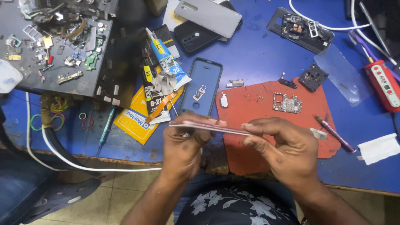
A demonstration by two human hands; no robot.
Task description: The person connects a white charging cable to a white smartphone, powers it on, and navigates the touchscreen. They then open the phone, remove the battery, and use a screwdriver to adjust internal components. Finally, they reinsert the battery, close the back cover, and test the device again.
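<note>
Both my hands hold a thin pinkish phone [227, 128] edge-on, level above the front of the blue table [254, 54]. My left hand [183, 148] grips its left end, thumb on top. At the right end, my right hand [283, 148] pinches it with fingertips along the edge. Just beyond the phone lies a red work mat [258, 108] carrying a small circuit board [286, 103] and tiny screws. A dark blue phone case [202, 85] lies face up left of the mat.
A dark tray [89, 81] of small parts sits at back left, glue tubes [164, 56] and yellow packets beside it. Phone covers [208, 16] lie at the back, a screwdriver [335, 133] and a red tool [383, 83] at right. A white cable [83, 166] runs along the front edge.
</note>
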